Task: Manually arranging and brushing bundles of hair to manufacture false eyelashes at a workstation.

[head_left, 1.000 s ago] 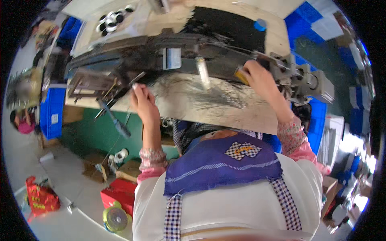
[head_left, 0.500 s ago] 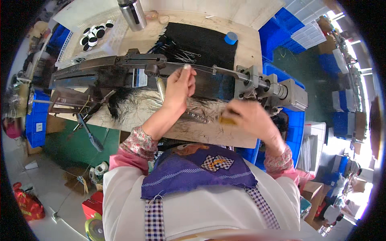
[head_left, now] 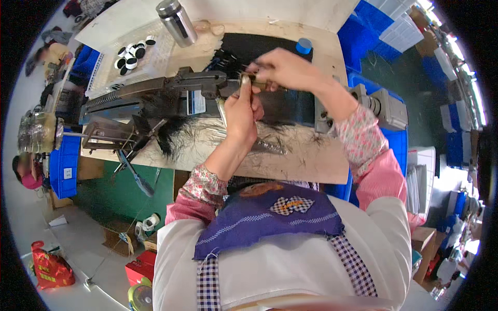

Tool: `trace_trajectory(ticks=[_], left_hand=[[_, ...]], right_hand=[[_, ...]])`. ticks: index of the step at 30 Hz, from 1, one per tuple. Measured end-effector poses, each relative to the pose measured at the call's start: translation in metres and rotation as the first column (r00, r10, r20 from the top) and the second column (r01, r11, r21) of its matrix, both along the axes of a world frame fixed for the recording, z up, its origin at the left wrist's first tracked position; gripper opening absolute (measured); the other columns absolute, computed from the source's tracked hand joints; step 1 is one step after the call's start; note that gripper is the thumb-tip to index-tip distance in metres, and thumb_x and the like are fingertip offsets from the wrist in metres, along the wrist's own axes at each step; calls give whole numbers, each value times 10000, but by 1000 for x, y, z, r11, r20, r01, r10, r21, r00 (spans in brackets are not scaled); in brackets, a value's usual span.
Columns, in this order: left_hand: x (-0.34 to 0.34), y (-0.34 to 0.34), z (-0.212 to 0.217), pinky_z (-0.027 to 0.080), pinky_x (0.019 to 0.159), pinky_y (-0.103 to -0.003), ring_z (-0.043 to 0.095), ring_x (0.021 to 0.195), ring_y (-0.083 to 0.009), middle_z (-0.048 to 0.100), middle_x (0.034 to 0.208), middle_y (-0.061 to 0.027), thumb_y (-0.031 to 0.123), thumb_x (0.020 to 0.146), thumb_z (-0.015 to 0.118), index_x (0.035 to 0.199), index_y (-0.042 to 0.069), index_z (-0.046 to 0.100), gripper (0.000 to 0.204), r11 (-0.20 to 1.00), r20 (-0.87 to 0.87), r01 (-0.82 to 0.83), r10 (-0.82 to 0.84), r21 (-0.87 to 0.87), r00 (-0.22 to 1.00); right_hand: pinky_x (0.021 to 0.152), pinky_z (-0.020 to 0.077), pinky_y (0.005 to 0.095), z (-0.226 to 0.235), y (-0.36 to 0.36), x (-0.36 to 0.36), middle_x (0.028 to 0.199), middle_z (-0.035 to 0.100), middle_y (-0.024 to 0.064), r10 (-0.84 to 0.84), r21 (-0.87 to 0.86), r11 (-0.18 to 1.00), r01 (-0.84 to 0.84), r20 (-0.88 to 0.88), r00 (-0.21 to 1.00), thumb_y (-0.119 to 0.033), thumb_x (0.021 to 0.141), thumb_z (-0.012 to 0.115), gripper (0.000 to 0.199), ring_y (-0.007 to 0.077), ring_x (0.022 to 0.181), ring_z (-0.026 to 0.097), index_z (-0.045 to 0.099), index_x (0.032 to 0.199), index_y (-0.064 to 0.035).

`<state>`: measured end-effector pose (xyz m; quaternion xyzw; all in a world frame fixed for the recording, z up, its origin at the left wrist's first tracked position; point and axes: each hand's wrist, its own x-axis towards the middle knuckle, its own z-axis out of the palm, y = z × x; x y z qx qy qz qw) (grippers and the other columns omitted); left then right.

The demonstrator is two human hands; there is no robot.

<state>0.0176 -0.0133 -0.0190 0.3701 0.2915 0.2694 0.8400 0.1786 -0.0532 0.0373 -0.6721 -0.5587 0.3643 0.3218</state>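
Note:
My left hand [head_left: 241, 110] and my right hand [head_left: 284, 68] meet above a long dark metal machine [head_left: 171, 93] on a wooden workbench [head_left: 311, 155]. Both pinch a small slim brownish tool [head_left: 252, 79] between fingertips; what it is I cannot tell. A tuft of black hair-like fibre [head_left: 168, 136] hangs from the machine's left part, and loose strands lie on the bench under my left wrist. A thin metal rod [head_left: 267, 146] lies there too.
A steel bottle [head_left: 177, 22] and a tray of black and white discs [head_left: 133, 52] stand at the back. Blue bins [head_left: 63, 166] flank the bench, with a grey motor [head_left: 385, 108] at right. Another person [head_left: 26, 173] sits at far left. A red bag [head_left: 49, 267] lies on the floor.
My right hand has lifted from the bench's front edge up and left to meet my left hand over the machine. The camera view has shifted lower over the bench.

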Motion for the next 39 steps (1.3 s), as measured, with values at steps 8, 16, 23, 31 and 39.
trace_trajectory(ticks=[8, 16, 23, 31, 39], left_hand=[[5, -5, 3, 360, 1049, -407, 441, 1244, -269, 478, 1278, -153, 628, 940, 260, 1281, 5, 399, 724, 959, 343, 244, -183, -145, 921], [-8, 16, 14, 311, 1093, -425, 345, 1309, -344, 394, 1328, -243, 631, 904, 380, 1296, -86, 315, 819, 813, 563, 303, 36, -497, 826], [-19, 11, 8, 315, 1096, -386, 449, 1219, -275, 508, 1213, -138, 587, 919, 411, 1209, -55, 419, 705, 867, 575, 237, 69, -439, 815], [-21, 12, 16, 261, 1139, -407, 414, 1263, -288, 458, 1304, -180, 551, 955, 345, 1262, -72, 372, 695, 910, 507, 185, 32, -372, 862], [-19, 12, 26, 292, 1112, -366, 428, 1244, -244, 471, 1270, -160, 554, 955, 346, 1215, -58, 415, 669, 909, 509, 224, -14, -352, 860]], right_hand=[[684, 526, 313, 20, 8, 6, 845, 639, 106, 52, -235, 969, -73, -93, 994, -191, 939, 544, 311, 178, 730, 632, 585, 1210, -44], [840, 453, 376, 26, -7, -18, 944, 547, 145, -176, 285, 956, -66, 742, 647, -150, 828, 571, 361, 310, 929, 563, 597, 1181, -81], [737, 440, 395, 13, -5, -16, 782, 577, 56, -225, 352, 934, 59, 454, 862, -125, 790, 625, 158, 240, 814, 589, 701, 928, -109], [773, 415, 391, 15, -10, -25, 768, 584, 50, -163, 356, 932, -73, 589, 791, -137, 767, 635, 138, 245, 788, 594, 699, 887, -110], [734, 415, 371, 15, -12, -25, 749, 576, 43, -216, 435, 890, -137, 665, 715, -108, 717, 649, 152, 223, 762, 595, 702, 858, -124]])
